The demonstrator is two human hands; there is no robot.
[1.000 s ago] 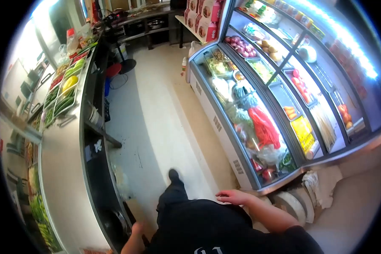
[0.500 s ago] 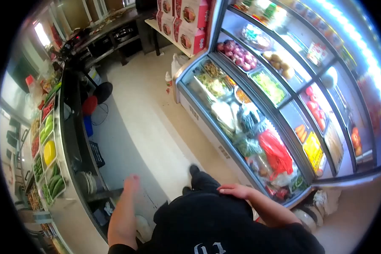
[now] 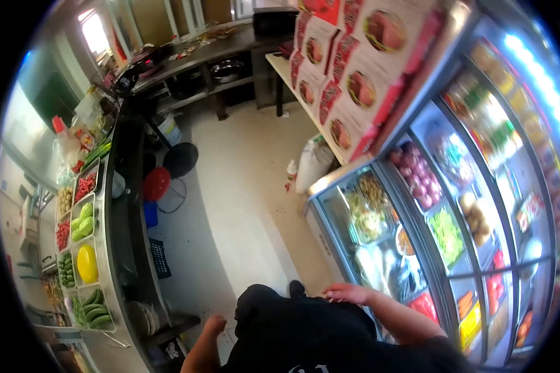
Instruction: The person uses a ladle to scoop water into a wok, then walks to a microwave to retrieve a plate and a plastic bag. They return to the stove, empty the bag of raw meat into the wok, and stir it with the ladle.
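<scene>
My left hand (image 3: 214, 326) hangs low beside my body, between me and the counter on the left. Its fingers point away from the camera and are hard to make out; nothing shows in it. In front of my waist, against my dark clothing, is my right hand (image 3: 350, 294), with fingers loosely stretched and no object visible in them. To the right of that hand stands a lit glass display fridge (image 3: 330, 219). It holds red onions (image 3: 415, 175), leafy greens (image 3: 447, 236), potatoes (image 3: 475, 217) and carrots (image 3: 465, 304).
Along the left runs a steel counter (image 3: 119, 273) with trays of cucumbers (image 3: 95, 309), red chillies (image 3: 87, 184) and a yellow item (image 3: 88, 263). Printed boxes (image 3: 361, 87) are stacked ahead right. A round black stool (image 3: 181, 160) and white sack (image 3: 314, 165) stand on the floor (image 3: 230, 186).
My view has moved forward along the aisle and tilted up; the boxes look nearer. My left hand has swung lower and back. My right hand stays by my waist.
</scene>
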